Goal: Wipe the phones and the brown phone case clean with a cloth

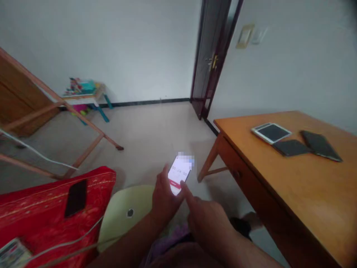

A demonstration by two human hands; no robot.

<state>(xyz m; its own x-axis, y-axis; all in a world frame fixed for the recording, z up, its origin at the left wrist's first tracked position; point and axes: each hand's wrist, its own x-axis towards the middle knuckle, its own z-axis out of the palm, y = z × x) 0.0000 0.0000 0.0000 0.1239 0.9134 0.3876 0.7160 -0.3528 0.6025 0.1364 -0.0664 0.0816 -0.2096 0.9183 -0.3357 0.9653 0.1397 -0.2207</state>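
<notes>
A lit smartphone (178, 174) lies in my left hand (165, 195), whose fingers wrap around its left and lower edges. Its screen is white with large timer-like digits and a red bar low down; the top is pixelated. From the right, my right hand (205, 212) reaches over with the index finger stretched out, its tip at the lower right of the screen near the red bar. Whether that tip touches the glass, I cannot tell. The other right fingers look curled and hold nothing visible. Both hands are above the floor, between a pale stool and a wooden table.
The wooden table (279, 178) at right bears a white-framed tablet (273, 132) and dark flat items (320, 145). At left, a red cloth (100, 186) carries a dark phone (76, 198); a cable crosses it. The pale stool (122, 201) stands beside it. Behind are a wooden frame (89, 150) and a door (209, 56).
</notes>
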